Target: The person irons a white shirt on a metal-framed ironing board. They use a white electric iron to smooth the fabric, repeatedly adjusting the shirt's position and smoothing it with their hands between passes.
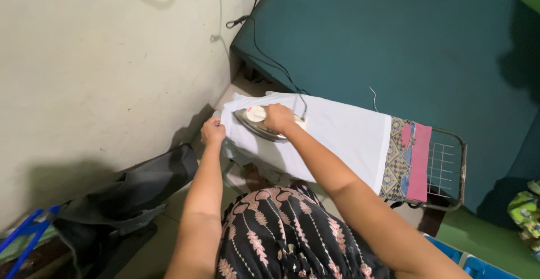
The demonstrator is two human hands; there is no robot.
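Note:
A white garment [343, 133] lies spread over an ironing board whose patterned cover [400, 158] shows at the right end. My right hand [278, 117] grips the handle of a white and silver iron [254, 120] resting on the garment's left end. My left hand [212, 131] pinches the left edge of the cloth, just beside the iron. The iron's black cord [270, 59] runs up across the bed to the wall.
A dark teal bed [405, 37] fills the space behind the board. The board's wire rest [447, 169] sticks out at the right. A dark bag [140, 192] and blue hangers [25, 234] lie on the floor at left, by the pale wall [95, 59].

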